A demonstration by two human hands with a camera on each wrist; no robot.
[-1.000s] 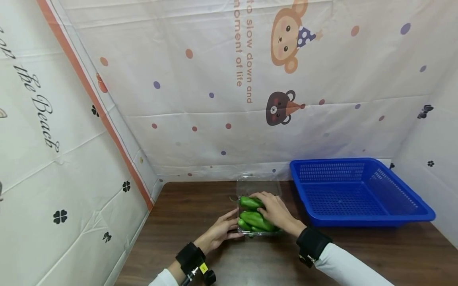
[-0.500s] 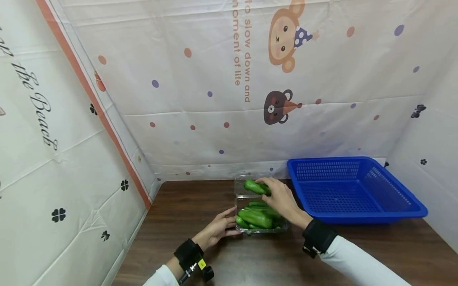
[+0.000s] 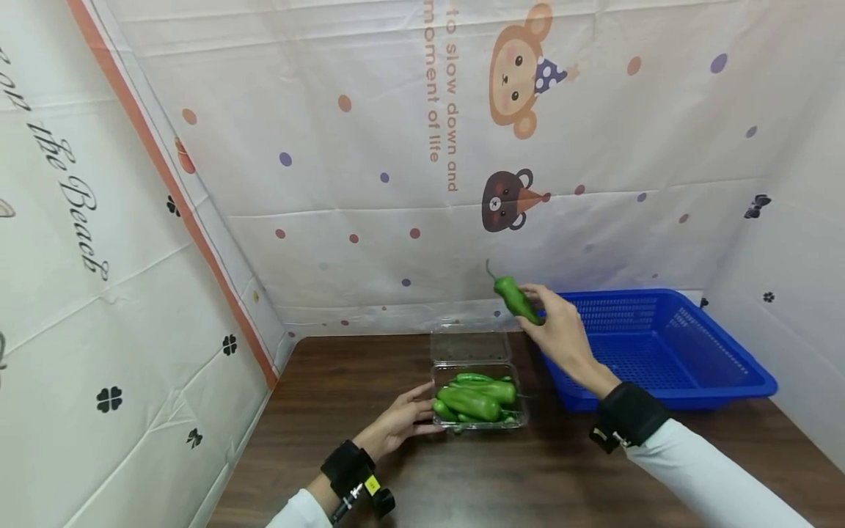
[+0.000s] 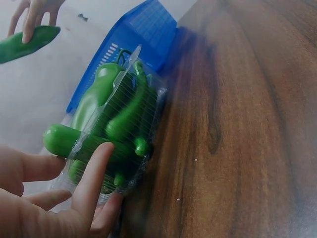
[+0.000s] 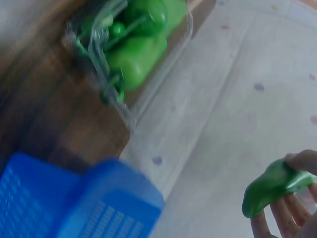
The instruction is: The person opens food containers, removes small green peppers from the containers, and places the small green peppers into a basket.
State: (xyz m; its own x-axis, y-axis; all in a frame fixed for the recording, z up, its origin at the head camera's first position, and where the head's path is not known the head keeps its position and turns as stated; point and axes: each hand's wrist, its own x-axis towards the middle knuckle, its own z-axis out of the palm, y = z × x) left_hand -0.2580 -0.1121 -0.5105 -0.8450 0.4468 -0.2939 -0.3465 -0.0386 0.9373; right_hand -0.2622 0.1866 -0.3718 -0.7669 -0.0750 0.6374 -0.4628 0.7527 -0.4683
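My right hand (image 3: 560,330) grips a green pepper (image 3: 516,298) in the air, up near the back left corner of the blue basket. Its thin stem points up and left. In the right wrist view the same pepper (image 5: 277,184) sits between thumb and fingers. A clear plastic box (image 3: 521,422), lid raised at the back, stands on the table with several green peppers (image 3: 472,402) inside. My left hand (image 3: 399,424) rests at the box's left side, fingers spread. In the left wrist view its fingertips (image 4: 101,153) lie against the clear wall.
A blue perforated basket (image 3: 660,400) stands on the right of the brown wooden table (image 3: 356,367). Behind rises a printed cloth wall (image 3: 370,198), and another cloth (image 3: 152,352) closes off the left side.
My right hand has taken a pepper out of the box, lifted it and carried it up and right toward the basket. The left hand has stayed at the box.
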